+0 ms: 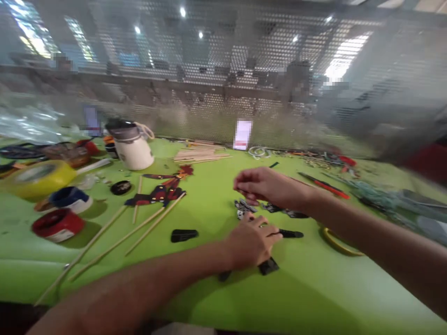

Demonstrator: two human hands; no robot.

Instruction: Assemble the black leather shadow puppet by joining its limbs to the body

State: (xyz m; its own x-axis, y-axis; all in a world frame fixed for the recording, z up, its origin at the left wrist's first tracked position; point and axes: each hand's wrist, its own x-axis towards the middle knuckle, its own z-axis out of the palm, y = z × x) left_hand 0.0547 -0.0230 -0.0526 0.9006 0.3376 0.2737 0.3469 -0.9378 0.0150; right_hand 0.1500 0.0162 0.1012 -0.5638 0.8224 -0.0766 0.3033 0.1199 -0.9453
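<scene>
On a green table [209, 186], the left hand [253, 239] lies with fingers loosely spread over small black-and-grey pieces [245, 205] scattered around it, while the right hand [261, 184] hovers just beyond, fingers curled, though whether they pinch anything I cannot tell, with a jointed figure on sticks [159, 195] leftward.

My head feed puts me in what looks like a craft workshop: across the green counter [202, 293] I see a yellow tape roll [57, 180], a pile of thin wooden sticks [200, 154], a red-and-dark figure [159, 194] among rods [155, 224], and loose dark pieces [268, 266], before a perforated screen [195, 109].
</scene>
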